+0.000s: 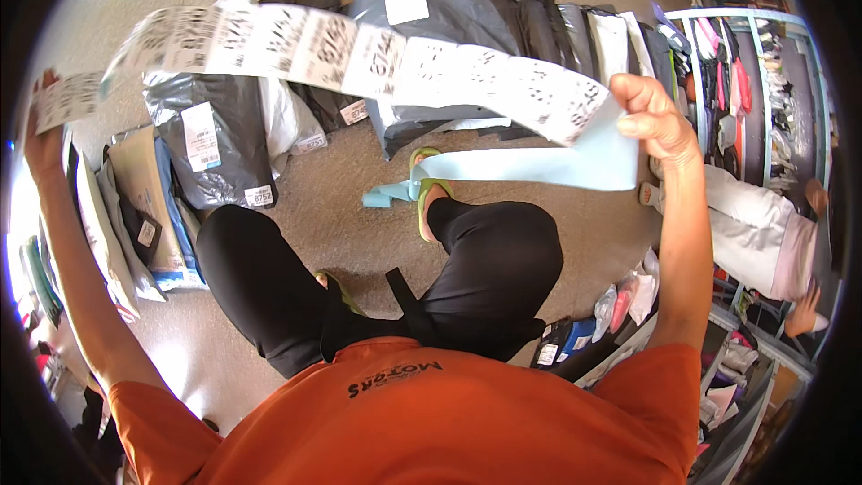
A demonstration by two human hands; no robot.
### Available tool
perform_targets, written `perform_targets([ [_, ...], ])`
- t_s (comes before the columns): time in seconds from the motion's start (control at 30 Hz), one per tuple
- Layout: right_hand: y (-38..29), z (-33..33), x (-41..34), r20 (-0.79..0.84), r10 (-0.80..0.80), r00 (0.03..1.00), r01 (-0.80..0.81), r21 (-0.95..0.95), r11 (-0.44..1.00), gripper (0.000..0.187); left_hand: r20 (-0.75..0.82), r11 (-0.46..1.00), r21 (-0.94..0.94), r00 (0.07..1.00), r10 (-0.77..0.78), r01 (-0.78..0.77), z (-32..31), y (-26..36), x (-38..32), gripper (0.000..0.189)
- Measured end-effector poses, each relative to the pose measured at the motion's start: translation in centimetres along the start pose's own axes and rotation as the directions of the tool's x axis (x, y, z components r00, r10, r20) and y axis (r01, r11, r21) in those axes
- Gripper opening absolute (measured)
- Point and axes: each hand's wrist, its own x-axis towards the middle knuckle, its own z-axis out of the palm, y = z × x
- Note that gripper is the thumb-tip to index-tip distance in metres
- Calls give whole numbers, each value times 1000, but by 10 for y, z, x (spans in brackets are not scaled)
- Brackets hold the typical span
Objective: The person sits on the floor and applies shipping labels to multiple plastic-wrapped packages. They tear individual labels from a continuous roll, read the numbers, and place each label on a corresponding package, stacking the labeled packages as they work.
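Note:
A long strip of printed white labels on pale blue backing paper (337,54) hangs stretched between my hands, bowed upward and partly blurred. At the far left my left hand (46,124) holds one end of it. On the right my right hand (653,114) pinches the strip between thumb and fingers. From there the blank blue backing (525,165) folds back and trails down to my green sandal, with its curled end on the floor. Beyond the strip, grey and black plastic mailing bags (438,7) stand in a row, several bearing labels.
More parcels (145,195) stand at the left, beside a large dark bag (209,141). A metal shelf rack (761,94) filled with packages is at the right. Another person in light trousers (754,236) is near it. Packages (626,303) lie by my right knee.

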Motion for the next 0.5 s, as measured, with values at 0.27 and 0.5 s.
perform_targets([
  [0.27,12,76,47,41,-262,964,237,313,920,19,59,579,805,954,-294,129,63,-117,-141,48],
  [0.5,11,117,56,-87,-429,899,394,588,706,15,297,713,596,722,-624,371,133,-157,-271,35],
])
